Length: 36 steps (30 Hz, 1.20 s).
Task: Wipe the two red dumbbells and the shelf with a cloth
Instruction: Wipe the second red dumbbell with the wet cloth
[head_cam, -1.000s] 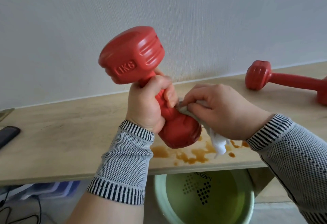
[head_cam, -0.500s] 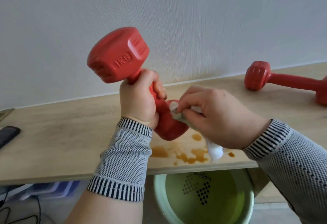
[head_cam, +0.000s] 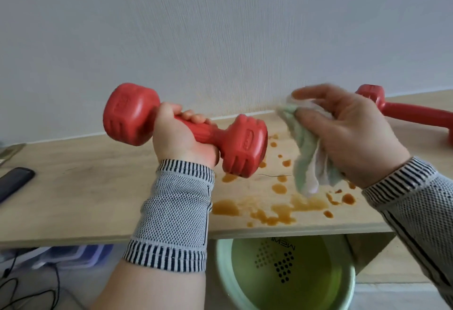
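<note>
The held dumbbell [head_cam: 186, 133] sits above the shelf [head_cam: 85, 192], left of the cloth [head_cam: 308, 160]; the second dumbbell [head_cam: 407, 113] lies behind, right.

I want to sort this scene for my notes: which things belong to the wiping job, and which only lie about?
For the job: held dumbbell, second dumbbell, cloth, stained shelf, left hand, right hand.

Lying about: dark flat object, green basin, cables.
</note>
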Each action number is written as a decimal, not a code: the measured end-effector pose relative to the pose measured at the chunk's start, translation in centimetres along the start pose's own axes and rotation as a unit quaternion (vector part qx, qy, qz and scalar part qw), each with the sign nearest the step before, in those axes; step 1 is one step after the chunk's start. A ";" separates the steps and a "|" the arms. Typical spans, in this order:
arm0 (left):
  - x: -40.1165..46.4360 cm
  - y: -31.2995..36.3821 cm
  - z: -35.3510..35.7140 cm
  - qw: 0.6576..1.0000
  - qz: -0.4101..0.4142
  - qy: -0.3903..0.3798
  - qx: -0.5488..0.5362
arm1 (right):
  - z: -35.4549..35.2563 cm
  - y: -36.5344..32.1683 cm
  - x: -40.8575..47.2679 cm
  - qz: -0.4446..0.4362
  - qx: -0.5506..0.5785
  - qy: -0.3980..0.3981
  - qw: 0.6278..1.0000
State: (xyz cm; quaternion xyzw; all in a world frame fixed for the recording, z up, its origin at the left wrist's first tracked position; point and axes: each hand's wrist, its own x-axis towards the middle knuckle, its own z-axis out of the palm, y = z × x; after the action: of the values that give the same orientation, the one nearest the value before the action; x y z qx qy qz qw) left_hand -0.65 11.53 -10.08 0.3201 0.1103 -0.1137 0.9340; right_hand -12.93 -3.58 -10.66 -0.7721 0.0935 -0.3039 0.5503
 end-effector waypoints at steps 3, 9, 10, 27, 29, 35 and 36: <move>0.4 -0.2 -0.3 0.999 -0.006 0.020 -0.024 | 1.5 -0.2 -0.7 -0.059 -0.030 -0.003 0.998; 0.9 -1.1 -0.3 0.996 0.028 0.060 0.057 | 5.2 1.5 -2.0 -0.229 -0.184 -0.053 0.954; 1.0 -1.1 -0.4 0.995 0.029 0.066 0.068 | 5.4 1.8 -2.0 -0.238 -0.189 -0.064 0.951; 0.8 -0.8 -0.5 0.991 0.051 0.090 0.087 | 5.1 2.1 -2.0 -0.225 -0.181 -0.075 0.954; 0.8 -0.8 -0.6 0.992 0.042 0.084 0.079 | 4.9 2.2 -1.5 -0.216 -0.177 -0.061 0.958; 0.8 -1.1 -0.7 0.992 0.037 0.096 0.073 | 5.2 2.1 -1.8 -0.222 -0.174 -0.049 0.958; 0.8 -1.1 -0.7 0.992 0.031 0.098 0.073 | 5.5 2.1 -2.1 -0.230 -0.171 -0.064 0.956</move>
State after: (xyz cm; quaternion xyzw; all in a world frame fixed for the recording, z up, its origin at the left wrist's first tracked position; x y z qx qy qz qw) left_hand -0.31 11.05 -11.47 0.4002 0.1831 -0.0601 0.8960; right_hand -11.09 1.00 -14.48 -0.8730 -0.0718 -0.3514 0.3305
